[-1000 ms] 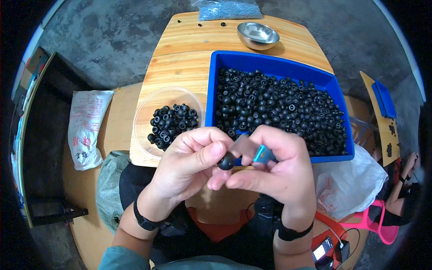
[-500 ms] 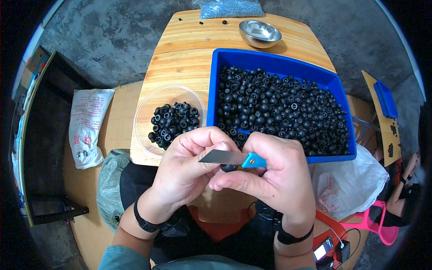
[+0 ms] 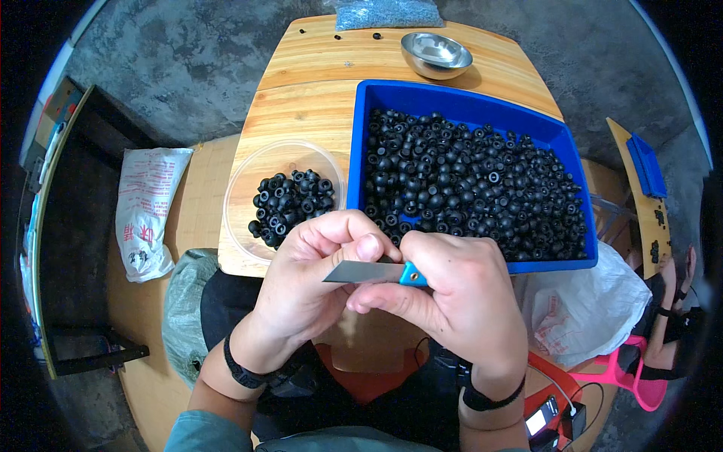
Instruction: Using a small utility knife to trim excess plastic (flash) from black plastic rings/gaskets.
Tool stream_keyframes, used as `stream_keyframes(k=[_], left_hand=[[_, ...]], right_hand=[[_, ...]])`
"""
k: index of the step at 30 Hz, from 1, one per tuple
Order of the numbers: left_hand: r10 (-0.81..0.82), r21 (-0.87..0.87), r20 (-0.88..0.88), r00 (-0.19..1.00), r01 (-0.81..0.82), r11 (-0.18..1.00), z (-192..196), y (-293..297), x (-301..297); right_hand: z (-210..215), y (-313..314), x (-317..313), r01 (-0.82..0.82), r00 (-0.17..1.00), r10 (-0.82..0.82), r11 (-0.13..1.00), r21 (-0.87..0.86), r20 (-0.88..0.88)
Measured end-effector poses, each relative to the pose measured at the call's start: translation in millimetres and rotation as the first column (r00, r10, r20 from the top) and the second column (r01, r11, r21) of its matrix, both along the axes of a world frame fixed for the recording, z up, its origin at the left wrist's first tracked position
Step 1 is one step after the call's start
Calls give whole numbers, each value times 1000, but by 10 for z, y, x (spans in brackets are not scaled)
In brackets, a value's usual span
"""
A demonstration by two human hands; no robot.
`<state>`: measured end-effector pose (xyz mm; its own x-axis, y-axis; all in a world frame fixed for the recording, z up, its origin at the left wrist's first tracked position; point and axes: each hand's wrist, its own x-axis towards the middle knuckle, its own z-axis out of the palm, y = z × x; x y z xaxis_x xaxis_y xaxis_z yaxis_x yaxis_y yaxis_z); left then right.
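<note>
Just in front of the table's near edge, my right hand (image 3: 459, 301) grips a small knife by its blue handle (image 3: 413, 276). Its grey blade (image 3: 360, 272) points left across the fingers of my left hand (image 3: 312, 282). My left fingers are curled, and the thumb presses down by the blade on a small black part (image 3: 388, 260) that is mostly hidden. Behind my hands stands a blue bin (image 3: 358, 143) heaped with black rubber parts (image 3: 467, 188). To its left, a clear round bowl (image 3: 242, 177) holds a smaller pile of the same parts (image 3: 292, 200).
A steel bowl (image 3: 435, 54) and a bag of grey bits (image 3: 388, 12) sit at the wooden table's (image 3: 301, 98) far end. A white sack (image 3: 147, 215) lies on the left and a white plastic bag (image 3: 587, 309) on the right. Another person (image 3: 670, 316) sits at the far right.
A second ago the black part showed between my fingertips. The blade has since come out flat, pointing left, and my left thumb now covers the part.
</note>
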<state>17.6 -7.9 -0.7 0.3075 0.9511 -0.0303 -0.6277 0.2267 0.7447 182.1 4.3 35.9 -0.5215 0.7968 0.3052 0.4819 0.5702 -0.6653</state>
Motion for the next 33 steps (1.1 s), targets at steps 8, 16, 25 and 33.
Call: stream_keyframes(k=[8,16,25,33], left_hand=[[-122,12,71,990,122,992,17,29,-34],[-44,3,49,998,44,999,6,-8,-2],[-49,-9,46,998,49,999,0,-5,-16],[294,158,-289,911,-257,953,188,43,-146]], right_hand=[[7,47,100,23,996,-25,999,-32,-83],[6,37,71,11,996,-13,999,-32,-84],[-27,25,35,-4,997,-1,998,-62,-72],[8,141,209,127,987,-139,982,-138,-80]])
